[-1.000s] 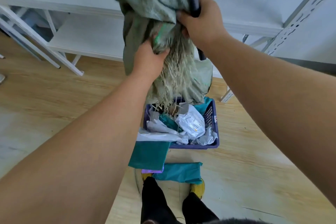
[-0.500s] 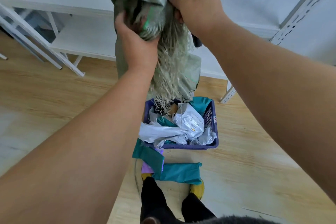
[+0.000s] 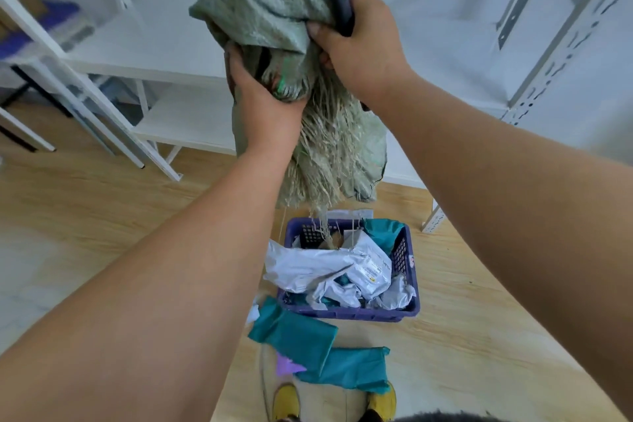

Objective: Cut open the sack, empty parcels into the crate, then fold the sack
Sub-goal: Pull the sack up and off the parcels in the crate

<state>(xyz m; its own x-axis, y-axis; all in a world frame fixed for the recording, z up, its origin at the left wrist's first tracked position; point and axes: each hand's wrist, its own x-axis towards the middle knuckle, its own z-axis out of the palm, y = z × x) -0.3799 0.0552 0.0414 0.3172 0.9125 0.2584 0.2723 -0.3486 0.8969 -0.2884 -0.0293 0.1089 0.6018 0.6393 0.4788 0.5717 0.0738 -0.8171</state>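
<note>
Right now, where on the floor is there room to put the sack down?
The wood floor right of the crate is bare, and so is the floor left of it, toward the white shelves. It is crowded in front, where teal parcels lie by the yellow shoes.

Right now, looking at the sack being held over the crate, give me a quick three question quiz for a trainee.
1. True or false: both hands grip the sack.
2. What does the right hand hold besides the sack: A a dark handled tool, B a parcel, C nothing?
3. Where do two teal parcels lie: inside the blue crate or on the floor beside it?

Key: 1 true, the left hand grips lower. 2 A. 3 on the floor.
</note>
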